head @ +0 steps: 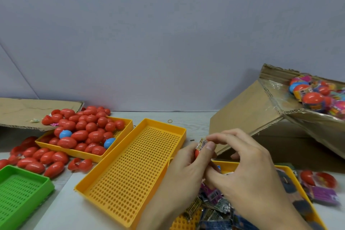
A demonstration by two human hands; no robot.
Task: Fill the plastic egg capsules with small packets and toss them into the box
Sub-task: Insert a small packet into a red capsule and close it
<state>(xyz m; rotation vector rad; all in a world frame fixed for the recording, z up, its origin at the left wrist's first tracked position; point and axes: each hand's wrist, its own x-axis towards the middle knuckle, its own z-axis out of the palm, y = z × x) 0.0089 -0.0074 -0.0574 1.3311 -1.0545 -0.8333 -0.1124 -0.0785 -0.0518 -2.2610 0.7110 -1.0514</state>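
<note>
My left hand (183, 168) grips a red egg capsule (196, 153) low at centre right. A small printed packet (202, 144) sticks out of its top. My right hand (242, 164) is curled over it, with fingertips pinching the packet. Below both hands lies a yellow tray (291, 175) holding several small packets (214, 209). The cardboard box (248, 110) stands tilted at the right, with several filled capsules (311, 98) inside. A yellow tray (128, 123) heaped with red egg capsules (87, 132) and two blue ones sits at the left.
An empty perforated yellow tray (134, 172) lies in the middle. A green tray (20, 192) is at the lower left. Loose red capsule halves (46, 158) lie on the table by it. Flat cardboard (28, 112) lies at the far left. A wall rises behind.
</note>
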